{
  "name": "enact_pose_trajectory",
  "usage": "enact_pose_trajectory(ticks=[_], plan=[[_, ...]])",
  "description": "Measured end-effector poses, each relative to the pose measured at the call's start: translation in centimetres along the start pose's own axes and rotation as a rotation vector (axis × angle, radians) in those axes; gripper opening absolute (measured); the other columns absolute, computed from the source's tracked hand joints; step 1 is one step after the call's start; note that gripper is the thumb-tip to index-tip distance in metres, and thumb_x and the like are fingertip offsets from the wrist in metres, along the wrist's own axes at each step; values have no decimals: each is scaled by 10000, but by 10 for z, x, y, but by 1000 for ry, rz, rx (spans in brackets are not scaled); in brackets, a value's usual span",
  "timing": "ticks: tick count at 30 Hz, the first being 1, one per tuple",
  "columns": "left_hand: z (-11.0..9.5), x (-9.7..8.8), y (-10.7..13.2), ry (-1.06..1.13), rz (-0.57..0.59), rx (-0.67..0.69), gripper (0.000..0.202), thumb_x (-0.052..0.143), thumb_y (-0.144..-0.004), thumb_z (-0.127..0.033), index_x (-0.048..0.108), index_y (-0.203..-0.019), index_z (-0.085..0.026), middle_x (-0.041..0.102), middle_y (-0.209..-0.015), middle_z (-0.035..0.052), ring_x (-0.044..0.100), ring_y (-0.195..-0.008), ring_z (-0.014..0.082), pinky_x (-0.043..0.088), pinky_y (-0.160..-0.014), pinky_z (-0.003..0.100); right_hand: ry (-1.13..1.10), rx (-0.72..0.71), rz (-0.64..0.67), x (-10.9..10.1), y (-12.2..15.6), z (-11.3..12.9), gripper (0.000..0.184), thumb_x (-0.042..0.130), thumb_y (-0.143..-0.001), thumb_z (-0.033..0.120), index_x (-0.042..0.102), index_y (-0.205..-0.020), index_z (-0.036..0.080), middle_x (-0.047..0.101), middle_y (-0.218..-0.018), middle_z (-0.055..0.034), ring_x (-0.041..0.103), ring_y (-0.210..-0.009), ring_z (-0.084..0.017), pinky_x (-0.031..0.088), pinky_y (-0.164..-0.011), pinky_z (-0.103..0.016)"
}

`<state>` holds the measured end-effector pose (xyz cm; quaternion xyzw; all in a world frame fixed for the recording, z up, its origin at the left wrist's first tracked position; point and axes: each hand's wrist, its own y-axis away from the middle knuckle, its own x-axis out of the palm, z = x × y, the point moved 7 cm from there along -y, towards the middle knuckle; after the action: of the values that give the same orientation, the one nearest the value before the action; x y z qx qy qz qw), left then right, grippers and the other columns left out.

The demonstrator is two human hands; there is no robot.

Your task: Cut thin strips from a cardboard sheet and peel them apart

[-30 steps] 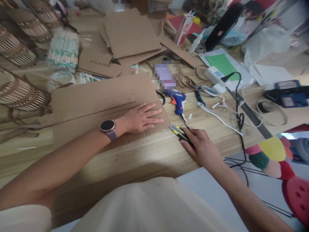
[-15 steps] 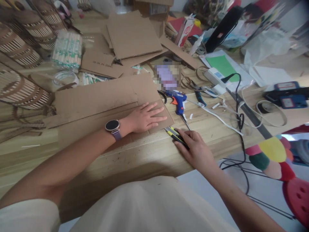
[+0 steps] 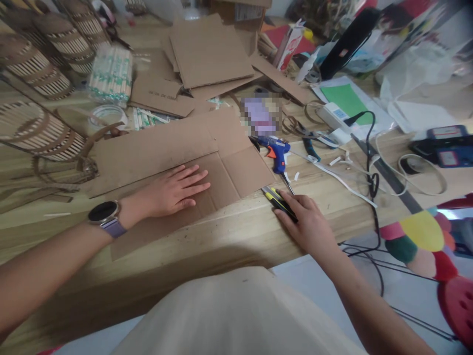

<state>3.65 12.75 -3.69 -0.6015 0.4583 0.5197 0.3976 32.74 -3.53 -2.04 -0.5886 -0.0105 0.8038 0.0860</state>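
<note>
We have the cardboard sheet [image 3: 225, 170] on the near side of the table [image 3: 229, 234]. Our left hand [image 3: 172, 191] rests on it, loosely spread; our right hand [image 3: 306, 217] grips a utility knife [image 3: 274, 196] just beside its right corner.

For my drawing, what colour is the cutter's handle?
The cutter's handle is yellow and black, best seen in the head view.

Counting one glue gun [image 3: 279, 154], then on its near side one box cutter [image 3: 276, 198] plus two hands [image 3: 173, 192] [image 3: 311, 223], and way left one tape roll [image 3: 108, 112].
</note>
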Motion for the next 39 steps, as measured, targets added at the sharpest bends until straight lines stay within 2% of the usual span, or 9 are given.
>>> enact_pose_trajectory(ticks=[4,9,12,17,24,28,35,39], plan=[[1,8,4,-6,-11,-30,564,221,-1097,-539,329,-1604,-317,233,-1699,8,149,-1593,239,103,-1284,428,-17,-27,27,0,5,4,515,473,-998,504,582,-1451,284,639,-1056,-119,631,-1017,-308,572,-894,-485],[-1,6,0,-9,-37,-30,571,192,-1097,-544,343,-1600,-320,248,-1696,1,165,-1590,233,98,-1283,415,-63,-57,68,4,8,22,487,486,-1005,475,585,-1443,287,646,-1078,-113,645,-1042,-295,570,-929,-461],[-1,6,1,-10,-31,-38,563,198,-1099,-538,352,-1596,-321,262,-1693,4,175,-1588,237,115,-1281,428,-49,-71,80,8,8,35,491,477,-1006,480,596,-1431,264,645,-1067,-116,650,-1013,-294,581,-893,-452],[-2,6,0,-4,-33,-34,568,210,-1096,-547,353,-1596,-319,253,-1694,6,172,-1588,246,119,-1283,435,-63,-91,55,9,12,45,472,478,-1013,447,579,-1441,275,646,-1070,-112,651,-1044,-295,572,-921,-465],[-2,5,-1,-16,-26,-34,576,187,-1097,-548,387,-1583,-313,270,-1690,6,194,-1583,247,121,-1284,425,-47,-84,80,11,7,44,480,484,-1007,453,602,-1418,236,647,-1053,-116,647,-1001,-283,576,-900,-438],[-2,5,-1,-27,-13,-38,577,176,-1098,-544,369,-1591,-311,246,-1698,8,179,-1586,249,121,-1285,433,-69,-146,115,6,2,39,497,476,-1011,469,585,-1441,245,648,-1058,-117,648,-1014,-281,577,-896,-431],[-3,4,-1,-28,6,-51,558,216,-1099,-535,366,-1591,-318,233,-1699,-8,170,-1589,235,106,-1291,419,-97,-277,220,-4,-12,33,515,447,-1024,481,611,-1417,192,654,-1052,-140,661,-1013,-278,580,-889,-426],[-2,4,-1,-21,4,-55,564,189,-1098,-539,365,-1590,-326,228,-1699,-19,164,-1590,228,110,-1291,415,-136,-289,231,-7,-13,29,507,461,-1021,464,596,-1434,203,654,-1066,-136,667,-1028,-273,583,-884,-406]])
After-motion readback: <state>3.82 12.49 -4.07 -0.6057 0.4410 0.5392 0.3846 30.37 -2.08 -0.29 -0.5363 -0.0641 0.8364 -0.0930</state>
